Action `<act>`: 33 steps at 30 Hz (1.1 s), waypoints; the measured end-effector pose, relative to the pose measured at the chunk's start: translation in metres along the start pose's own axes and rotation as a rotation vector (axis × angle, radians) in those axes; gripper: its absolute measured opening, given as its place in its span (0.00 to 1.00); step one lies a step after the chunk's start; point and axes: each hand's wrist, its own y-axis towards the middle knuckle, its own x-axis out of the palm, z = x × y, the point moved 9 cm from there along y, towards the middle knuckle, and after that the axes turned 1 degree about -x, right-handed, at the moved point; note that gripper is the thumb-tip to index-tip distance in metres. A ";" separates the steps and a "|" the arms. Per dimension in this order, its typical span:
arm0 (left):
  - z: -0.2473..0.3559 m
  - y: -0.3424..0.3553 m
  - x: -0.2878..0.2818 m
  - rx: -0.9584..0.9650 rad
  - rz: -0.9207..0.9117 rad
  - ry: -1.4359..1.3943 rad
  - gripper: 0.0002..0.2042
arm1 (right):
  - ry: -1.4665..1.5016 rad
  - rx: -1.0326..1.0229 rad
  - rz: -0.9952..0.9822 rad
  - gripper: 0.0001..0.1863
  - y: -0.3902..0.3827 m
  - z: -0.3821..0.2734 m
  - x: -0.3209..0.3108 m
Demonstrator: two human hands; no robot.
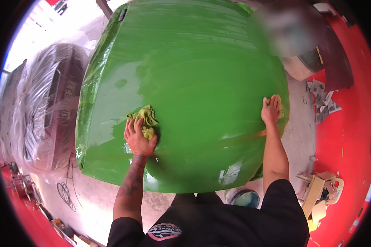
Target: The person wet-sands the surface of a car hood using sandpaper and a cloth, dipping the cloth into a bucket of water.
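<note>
A broad green car hood [202, 82] fills the middle of the view, its surface glossy with wet-looking patches on the left. My left hand [139, 140] presses a crumpled yellow-green cloth [147, 117] against the hood, fingers curled over its near side. Further right, my right hand [270, 112] rests near the hood's right edge. Under its fingertips is a pale yellow piece [280, 108], mostly covered, so I cannot tell whether it is a cloth or a sheet.
On the left stands a car wrapped in clear plastic [41, 107], with a coiled cable [65, 196] on the floor below. A bucket [244, 197] stands close to my legs. Newspaper [327, 103] and cardboard boxes [314, 192] lie along the right, beside the red floor strip.
</note>
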 end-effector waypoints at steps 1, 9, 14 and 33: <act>0.000 -0.001 0.000 -0.001 0.010 -0.012 0.36 | 0.059 -0.038 -0.005 0.38 -0.008 0.000 0.004; 0.005 0.000 0.000 0.034 0.054 -0.005 0.30 | 0.020 -1.251 -0.043 0.32 -0.338 -0.240 0.060; 0.009 0.000 0.000 0.061 0.080 -0.003 0.30 | 0.026 -1.000 0.004 0.37 -0.263 -0.167 0.041; 0.006 -0.003 0.006 0.097 0.066 0.014 0.31 | 0.241 -1.142 -0.187 0.32 -0.358 -0.176 0.055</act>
